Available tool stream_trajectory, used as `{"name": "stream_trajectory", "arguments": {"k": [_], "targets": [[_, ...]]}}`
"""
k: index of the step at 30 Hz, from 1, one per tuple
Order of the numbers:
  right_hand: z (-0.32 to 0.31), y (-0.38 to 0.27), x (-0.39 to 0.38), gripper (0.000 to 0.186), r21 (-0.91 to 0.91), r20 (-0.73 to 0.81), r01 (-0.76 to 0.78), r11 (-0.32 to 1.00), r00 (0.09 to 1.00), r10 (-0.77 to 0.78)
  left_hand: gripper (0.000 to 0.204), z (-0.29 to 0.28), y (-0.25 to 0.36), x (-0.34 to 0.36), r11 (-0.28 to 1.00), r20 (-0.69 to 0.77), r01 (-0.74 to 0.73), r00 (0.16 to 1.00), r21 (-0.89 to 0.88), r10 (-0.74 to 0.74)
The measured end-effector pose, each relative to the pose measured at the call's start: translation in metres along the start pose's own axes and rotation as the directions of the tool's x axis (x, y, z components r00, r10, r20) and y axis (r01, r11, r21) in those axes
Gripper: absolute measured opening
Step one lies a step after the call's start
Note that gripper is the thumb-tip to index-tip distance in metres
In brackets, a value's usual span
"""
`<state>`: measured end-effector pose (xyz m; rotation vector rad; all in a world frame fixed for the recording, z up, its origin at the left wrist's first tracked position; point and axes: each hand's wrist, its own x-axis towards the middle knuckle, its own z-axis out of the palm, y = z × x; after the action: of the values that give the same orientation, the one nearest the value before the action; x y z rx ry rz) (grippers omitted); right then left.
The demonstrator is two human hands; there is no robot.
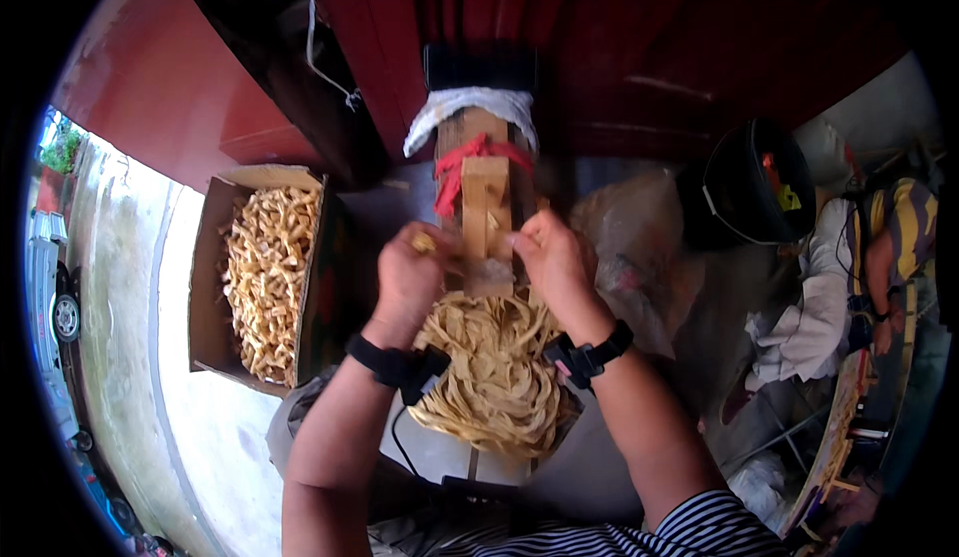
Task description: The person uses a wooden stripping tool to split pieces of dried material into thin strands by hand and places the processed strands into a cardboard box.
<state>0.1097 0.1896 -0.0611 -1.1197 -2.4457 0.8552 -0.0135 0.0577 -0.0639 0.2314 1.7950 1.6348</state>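
My left hand (pixel 408 269) is closed, with a bit of a yellowish rawhide-like strip (pixel 425 243) showing between the fingers. Opposite it, my right hand (pixel 551 255) pinches with thumb and forefinger; motion blur hides what it grips. Between the hands stands an upright wooden block (pixel 485 185) on a wooden board, bound with a red cloth strip (pixel 452 179). A folded white cloth (pixel 470 104) covers the board's far end. Just below my hands, a heap of long, flat tan strips (pixel 494 382) lies over my lap.
On the left, a cardboard box (pixel 200 312) holds many knotted tan pieces (pixel 268 282). A black bucket (pixel 734 192) and clear plastic bags (pixel 639 247) stand to the right. Another person's arm (pixel 879 267) shows at far right, beside a pale cloth (pixel 809 317). Dark red doors (pixel 639 47) rise ahead.
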Motion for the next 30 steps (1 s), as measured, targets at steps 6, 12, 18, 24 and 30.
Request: {"name": "stream_trajectory", "arguments": {"k": [6, 12, 18, 24, 30], "targets": [[-0.029, -0.022, -0.021, 0.010, 0.191, -0.103, 0.406, 0.894, 0.914, -0.393, 0.021, 0.006, 0.036, -0.029, 0.981, 0.048, -0.170, 0.985, 0.092, 0.166], [-0.043, -0.039, -0.041, 0.017, 0.469, -0.239, 0.726, 0.503, 0.653, -0.719, 0.021, 0.006, 0.038, -0.089, 0.957, 0.444, 0.236, 0.848, 0.171, -0.289], [-0.063, -0.039, -0.045, 0.008, 0.600, -0.028, 0.476, 0.644, 0.816, -0.577, 0.025, -0.011, 0.059, -0.101, 0.986, 0.886, 0.096, 0.456, -0.135, 0.077], [-0.055, -0.033, -0.051, 0.014, 0.562, 0.820, -0.710, 0.424, 0.545, -0.174, 0.027, -0.012, 0.053, -0.086, 0.120, 0.703, -0.888, 0.429, 0.445, 0.567], [-0.038, -0.025, -0.064, 0.014, 0.604, 0.765, -0.797, -0.027, 0.589, -0.261, 0.020, -0.012, 0.044, -0.083, 0.038, 0.599, -0.893, 0.331, 0.448, 0.729]]}}
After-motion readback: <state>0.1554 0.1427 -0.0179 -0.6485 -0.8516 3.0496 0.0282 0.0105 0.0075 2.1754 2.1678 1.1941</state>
